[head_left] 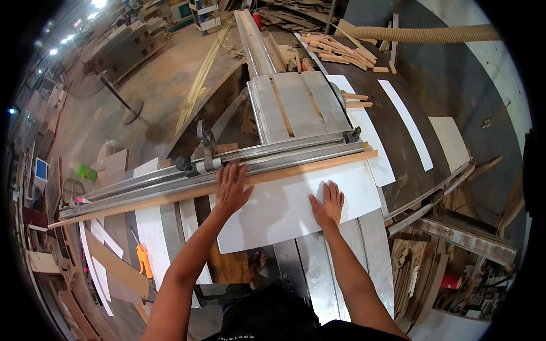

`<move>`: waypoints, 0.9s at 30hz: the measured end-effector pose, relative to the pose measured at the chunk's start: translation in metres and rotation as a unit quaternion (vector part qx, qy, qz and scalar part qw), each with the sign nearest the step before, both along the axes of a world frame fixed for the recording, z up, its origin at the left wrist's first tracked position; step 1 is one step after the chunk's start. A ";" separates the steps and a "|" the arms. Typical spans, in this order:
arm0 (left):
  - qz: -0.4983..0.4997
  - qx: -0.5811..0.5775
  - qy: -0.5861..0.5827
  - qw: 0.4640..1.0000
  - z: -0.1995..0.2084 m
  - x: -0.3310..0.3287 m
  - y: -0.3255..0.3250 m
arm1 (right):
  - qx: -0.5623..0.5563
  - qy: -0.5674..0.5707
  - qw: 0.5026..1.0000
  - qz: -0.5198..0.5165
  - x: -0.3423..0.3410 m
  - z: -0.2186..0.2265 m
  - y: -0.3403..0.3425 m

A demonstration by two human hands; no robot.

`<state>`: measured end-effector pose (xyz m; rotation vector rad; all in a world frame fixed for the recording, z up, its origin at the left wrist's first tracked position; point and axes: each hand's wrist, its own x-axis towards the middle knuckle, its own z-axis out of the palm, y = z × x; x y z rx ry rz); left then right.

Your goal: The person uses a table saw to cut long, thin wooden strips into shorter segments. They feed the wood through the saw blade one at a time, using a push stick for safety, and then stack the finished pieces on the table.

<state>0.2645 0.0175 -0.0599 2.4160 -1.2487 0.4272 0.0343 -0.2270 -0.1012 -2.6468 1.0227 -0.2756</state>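
A white panel [270, 213] lies across the metal saw table [318, 253], its far edge along a long wooden strip [307, 170]. That strip runs beside the metal crosscut fence [284, 156]. My left hand [230, 187] rests over the strip and the panel's far left part, fingers stretched toward the fence. Flat on the panel, right of its middle, lies my right hand [328, 207] with fingers spread. Beyond the fence is the sliding table [296, 108] with two slots. A clamp-like stop [207, 145] sits on the fence just past my left hand.
Wood offcuts [341, 51] are heaped on the dark side table [392, 142], near a white strip [406, 125]. A ribbed hose [421, 34] crosses the far right. At left, an orange-handled tool [143, 260] lies among boards. A stand [122, 102] is on the floor.
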 end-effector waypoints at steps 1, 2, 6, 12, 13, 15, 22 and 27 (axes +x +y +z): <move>-0.013 0.009 0.019 1.000 0.003 0.003 -0.014 | 0.002 0.002 1.000 -0.001 0.000 0.000 -0.001; -0.030 0.018 0.038 0.999 0.003 0.008 -0.028 | 0.004 0.005 1.000 -0.004 -0.001 0.000 -0.001; -0.017 0.024 0.041 0.999 -0.011 0.009 -0.055 | -0.001 -0.023 1.000 -0.004 -0.001 0.001 0.000; 0.004 0.060 0.045 0.997 -0.012 0.006 -0.055 | 0.005 -0.109 0.994 -0.015 -0.004 -0.007 -0.017; 0.006 0.070 0.047 0.996 -0.010 0.006 -0.054 | 0.052 -0.138 0.988 -0.044 -0.003 -0.011 -0.032; 0.004 0.066 0.032 0.997 -0.008 0.008 -0.049 | 0.115 -0.220 0.960 -0.128 0.008 -0.014 -0.075; -0.017 0.068 0.024 0.997 -0.005 0.008 -0.052 | 0.254 -0.281 0.862 -0.336 0.021 -0.017 -0.268; -0.017 0.064 0.030 0.997 -0.005 0.009 -0.053 | 0.230 -0.235 0.894 -0.306 0.018 -0.022 -0.284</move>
